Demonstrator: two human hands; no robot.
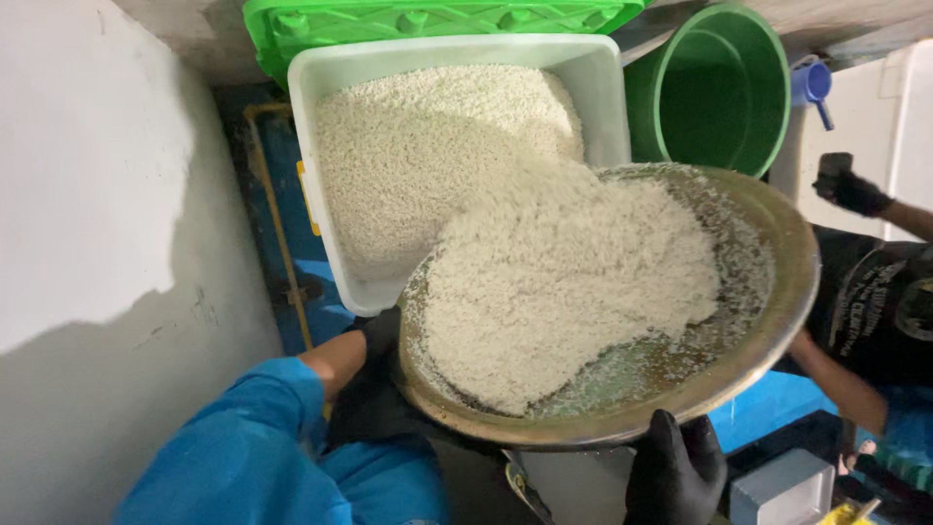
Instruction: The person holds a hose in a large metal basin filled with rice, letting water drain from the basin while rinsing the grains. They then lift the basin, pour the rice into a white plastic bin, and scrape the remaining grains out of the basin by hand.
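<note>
Rice (564,282) is the whole story here — it's heaped on a big round metal tray (768,282) that I've got tilted toward the far side, with its far rim hanging over the near edge of the white plastic tub (603,92), which already has a mound of rice in it. So the tub lies straight ahead of and below the tray's low edge, away from my fingers, and the heap is sliding that way. My left hand (374,394), in a black glove, grips the near-left rim with fingers wrapped around the edge; my right hand (675,472), also gloved, is clamped on the near rim from underneath. Both hands sit on the near, high side, the left one closer to the tub. Off to the right there's a green bucket (719,92), and another person's gloved hand (850,190) — well apart from the tray.
</note>
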